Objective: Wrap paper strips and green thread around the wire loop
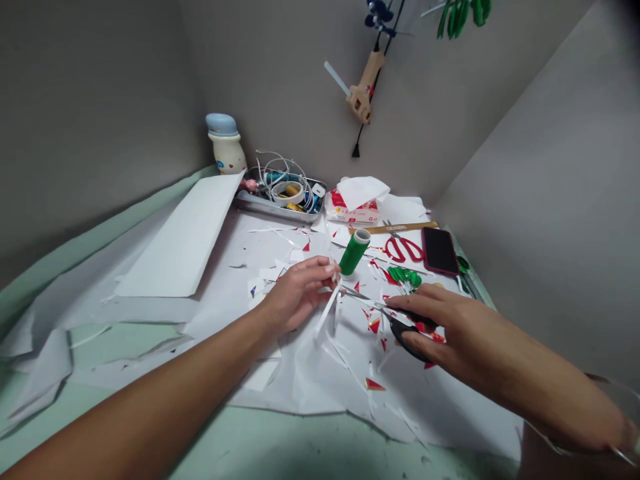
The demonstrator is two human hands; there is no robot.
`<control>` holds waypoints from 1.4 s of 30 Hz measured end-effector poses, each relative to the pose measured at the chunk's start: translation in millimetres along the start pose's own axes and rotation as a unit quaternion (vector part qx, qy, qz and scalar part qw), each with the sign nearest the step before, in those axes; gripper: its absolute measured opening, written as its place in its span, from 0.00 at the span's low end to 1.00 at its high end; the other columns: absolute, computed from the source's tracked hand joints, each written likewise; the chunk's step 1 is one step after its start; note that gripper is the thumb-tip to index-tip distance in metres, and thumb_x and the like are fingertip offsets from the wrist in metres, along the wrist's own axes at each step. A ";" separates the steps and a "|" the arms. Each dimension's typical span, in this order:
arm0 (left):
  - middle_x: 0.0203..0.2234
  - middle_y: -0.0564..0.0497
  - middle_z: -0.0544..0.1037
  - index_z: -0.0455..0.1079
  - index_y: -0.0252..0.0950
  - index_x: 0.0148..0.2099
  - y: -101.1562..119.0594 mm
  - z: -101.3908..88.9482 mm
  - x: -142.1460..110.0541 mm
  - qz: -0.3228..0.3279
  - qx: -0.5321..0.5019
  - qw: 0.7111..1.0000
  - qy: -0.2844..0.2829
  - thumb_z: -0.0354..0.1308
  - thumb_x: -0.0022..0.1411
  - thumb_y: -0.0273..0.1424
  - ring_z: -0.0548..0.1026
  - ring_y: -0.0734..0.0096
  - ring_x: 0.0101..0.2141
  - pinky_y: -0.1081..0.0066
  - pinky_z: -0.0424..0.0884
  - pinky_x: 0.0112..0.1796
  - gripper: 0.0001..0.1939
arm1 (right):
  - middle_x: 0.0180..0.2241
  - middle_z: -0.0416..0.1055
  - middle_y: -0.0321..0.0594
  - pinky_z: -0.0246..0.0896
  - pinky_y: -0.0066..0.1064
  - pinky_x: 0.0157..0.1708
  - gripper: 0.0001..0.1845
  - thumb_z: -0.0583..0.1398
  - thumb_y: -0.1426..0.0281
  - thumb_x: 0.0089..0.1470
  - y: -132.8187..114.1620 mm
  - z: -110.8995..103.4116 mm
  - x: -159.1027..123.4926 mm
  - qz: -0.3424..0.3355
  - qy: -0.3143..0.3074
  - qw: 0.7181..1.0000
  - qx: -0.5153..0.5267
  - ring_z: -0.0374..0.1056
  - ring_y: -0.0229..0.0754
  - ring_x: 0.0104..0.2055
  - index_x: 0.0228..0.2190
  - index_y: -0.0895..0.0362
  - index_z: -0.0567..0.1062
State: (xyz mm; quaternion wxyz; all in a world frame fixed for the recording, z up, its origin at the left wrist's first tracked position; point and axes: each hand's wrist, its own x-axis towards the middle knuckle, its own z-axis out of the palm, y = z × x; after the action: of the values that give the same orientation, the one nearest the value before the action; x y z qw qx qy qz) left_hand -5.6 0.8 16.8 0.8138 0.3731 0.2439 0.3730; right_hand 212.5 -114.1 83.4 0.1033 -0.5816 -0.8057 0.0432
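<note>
My left hand [296, 291] pinches a narrow white paper strip [327, 312] that hangs down from its fingertips. My right hand [440, 322] grips black-handled scissors [395, 320], whose blades point left and reach the strip near my left fingers. Both hands hover over white paper sheets [320, 373] strewn with red and white scraps. A green spool of tape [353, 252] stands just behind my left fingertips.
Red-handled scissors [403, 249], a dark phone [439, 251] and a wooden ruler [400, 228] lie at the right. A tissue pack [353, 207], a metal tray of cables and tape [280, 197], a bottle [226, 145] and a folded white sheet [185, 237] sit behind.
</note>
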 end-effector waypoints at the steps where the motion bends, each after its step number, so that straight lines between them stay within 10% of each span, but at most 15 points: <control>1: 0.30 0.50 0.73 0.68 0.34 0.32 0.3 0.4 -0.3 -0.002 0.003 1.000 -0.004 0.62 0.53 0.29 0.71 0.69 0.32 0.67 0.68 0.38 0.06 | 0.39 0.74 0.39 0.64 0.32 0.29 0.21 0.62 0.65 0.52 0.3 -0.1 0.2 -0.001 0.000 1.000 -0.001 0.71 0.42 0.32 0.49 0.44 0.73; 42: 0.34 0.49 0.73 0.72 0.33 0.34 -2.9 2.4 -1.8 -0.015 0.013 1.000 -0.012 0.62 0.56 0.30 0.71 0.69 0.36 0.65 0.67 0.42 0.05 | 0.38 0.73 0.38 0.58 0.33 0.37 0.16 0.58 0.69 0.55 -15.2 5.5 15.4 0.037 -0.084 0.996 0.019 0.69 0.42 0.35 0.47 0.46 0.73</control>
State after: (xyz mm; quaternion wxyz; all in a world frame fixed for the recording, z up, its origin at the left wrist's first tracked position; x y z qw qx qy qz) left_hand -3.8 -2.9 16.1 0.8171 0.3848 0.2442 0.3530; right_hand 192.5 -104.1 82.7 0.0441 -0.6031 -0.7887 0.1110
